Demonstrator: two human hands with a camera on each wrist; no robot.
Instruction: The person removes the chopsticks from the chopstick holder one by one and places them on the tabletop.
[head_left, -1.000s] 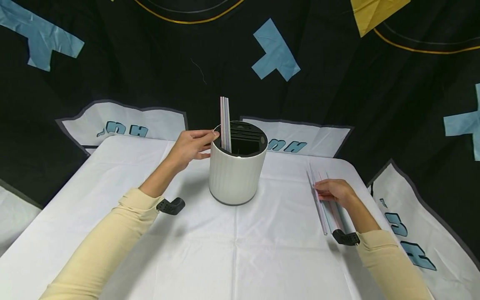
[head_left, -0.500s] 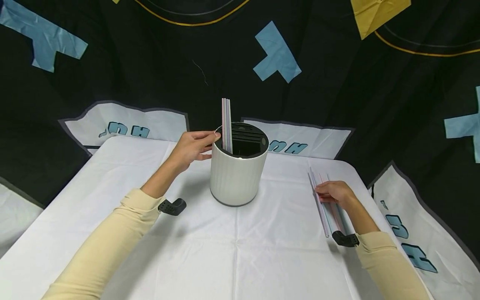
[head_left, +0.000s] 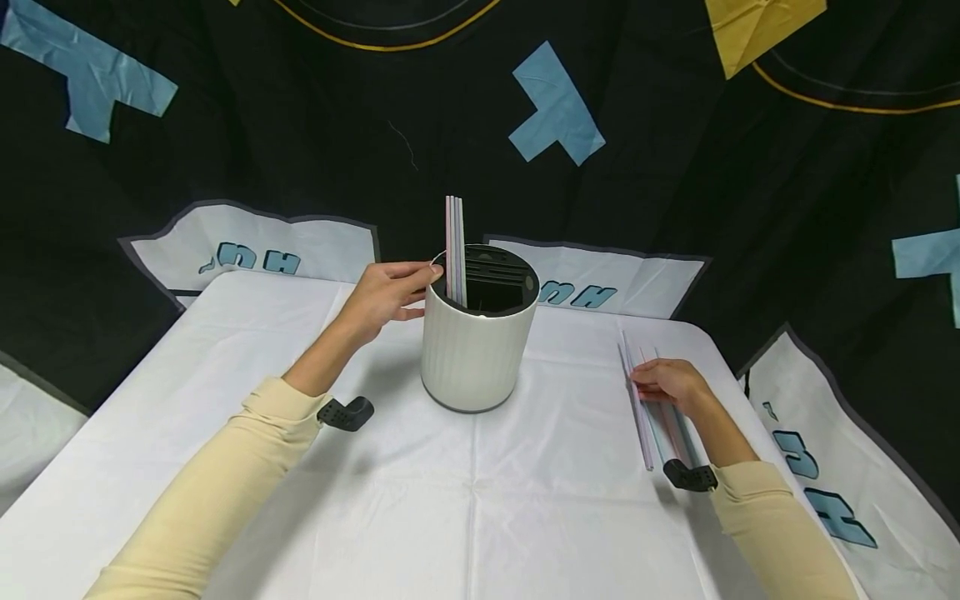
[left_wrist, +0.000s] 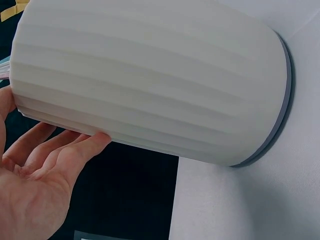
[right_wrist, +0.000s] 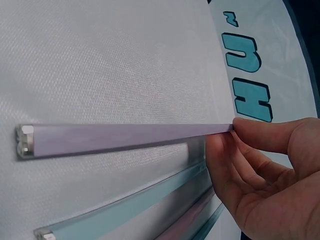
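Note:
A white ribbed round holder (head_left: 476,367) with a black slotted insert (head_left: 498,267) stands upright at the table's middle. Several pale straws (head_left: 455,242) stick up from its left side. My left hand (head_left: 381,300) holds it there, thumb at the rim beside the straws and fingers along the outer wall. In the left wrist view, a fingertip (left_wrist: 103,137) touches the ribbed side. To the right, my right hand (head_left: 671,383) pinches a lilac straw (right_wrist: 125,137) with a clear end between thumb and fingers. Below it lie a light-blue straw (right_wrist: 120,200) and a pink one (right_wrist: 185,220).
A white cloth (head_left: 405,517) covers the table. Behind it hangs a black backdrop (head_left: 315,133) with blue and yellow patches. The right-hand straws lie close to the table's right edge. Each wrist carries a black strap piece (head_left: 347,414).
Both hands keep their places on the holder and the lilac straw. The straw's near end shifts slightly beside the others, and the whole view moves a little.

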